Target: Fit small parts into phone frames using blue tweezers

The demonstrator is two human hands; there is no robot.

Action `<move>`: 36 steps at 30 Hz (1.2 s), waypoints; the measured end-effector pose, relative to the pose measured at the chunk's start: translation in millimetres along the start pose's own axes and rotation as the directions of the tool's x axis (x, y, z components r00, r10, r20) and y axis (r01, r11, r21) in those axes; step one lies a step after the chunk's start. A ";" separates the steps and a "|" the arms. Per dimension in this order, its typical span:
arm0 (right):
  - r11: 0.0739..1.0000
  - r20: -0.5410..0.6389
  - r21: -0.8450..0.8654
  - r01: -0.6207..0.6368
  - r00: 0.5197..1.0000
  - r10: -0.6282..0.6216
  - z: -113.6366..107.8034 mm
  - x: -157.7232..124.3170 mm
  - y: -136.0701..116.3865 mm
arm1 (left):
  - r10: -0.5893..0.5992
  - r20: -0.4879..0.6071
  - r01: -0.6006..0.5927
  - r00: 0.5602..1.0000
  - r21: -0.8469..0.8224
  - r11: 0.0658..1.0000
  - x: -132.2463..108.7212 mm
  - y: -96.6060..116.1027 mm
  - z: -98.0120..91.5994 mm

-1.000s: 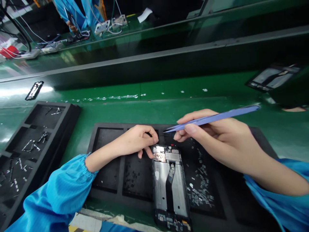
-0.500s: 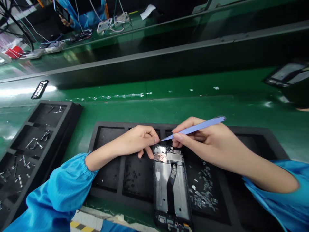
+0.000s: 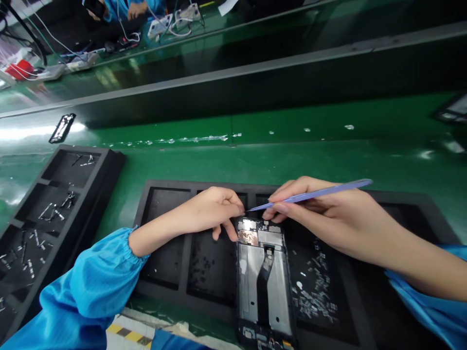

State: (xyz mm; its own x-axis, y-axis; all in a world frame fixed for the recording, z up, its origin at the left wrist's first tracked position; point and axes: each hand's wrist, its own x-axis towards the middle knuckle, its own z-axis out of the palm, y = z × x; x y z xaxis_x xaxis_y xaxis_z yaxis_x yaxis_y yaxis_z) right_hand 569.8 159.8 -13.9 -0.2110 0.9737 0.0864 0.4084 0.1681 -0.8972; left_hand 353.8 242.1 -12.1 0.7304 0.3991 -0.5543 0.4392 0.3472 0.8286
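An opened phone frame (image 3: pixel 263 277) lies lengthwise in a black foam tray (image 3: pixel 164 194), its circuit board end farthest from me. My left hand (image 3: pixel 215 210) rests at the phone's top left corner, fingers curled and pinching something too small to make out. My right hand (image 3: pixel 321 214) holds lilac tweezers (image 3: pixel 310 195), whose tip points left and meets my left fingertips just above the phone's top edge. Both arms wear blue sleeves.
Small metal parts lie scattered in the tray compartment (image 3: pixel 315 291) right of the phone. A second black tray (image 3: pixel 40 214) with several small parts stands at the left. Behind runs a green conveyor with a phone part (image 3: pixel 62 128). A co-worker's hands (image 3: pixel 136 8) work far back.
The right hand lowered the tweezers and brought their tip left to my left fingertips. The view shifted slightly; my left hand stayed at the phone's corner.
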 end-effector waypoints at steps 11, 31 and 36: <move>0.996 0.092 -0.091 -0.005 0.996 0.013 -2.5 2.5 -2.6 | -0.109 0.000 0.107 0.994 0.161 0.981 -6.7 11.5 1.5; 0.934 0.005 0.294 -0.202 0.978 0.210 -3.9 7.1 -6.0 | -0.061 -0.058 0.076 0.996 0.305 0.949 -3.1 5.1 5.5; 0.977 0.046 0.143 -0.160 0.987 0.155 -4.0 4.0 -6.8 | -0.052 -0.053 0.065 0.997 0.283 0.957 -1.3 2.4 4.5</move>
State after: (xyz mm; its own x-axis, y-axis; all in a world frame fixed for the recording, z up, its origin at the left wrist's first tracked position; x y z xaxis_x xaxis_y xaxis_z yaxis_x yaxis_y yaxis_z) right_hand 569.8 163.2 -5.7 -0.1860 0.9798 -0.0736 0.3058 -0.0134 -0.9520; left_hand 356.3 238.6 -9.1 0.6775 0.4252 -0.6001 0.6158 0.1182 0.7790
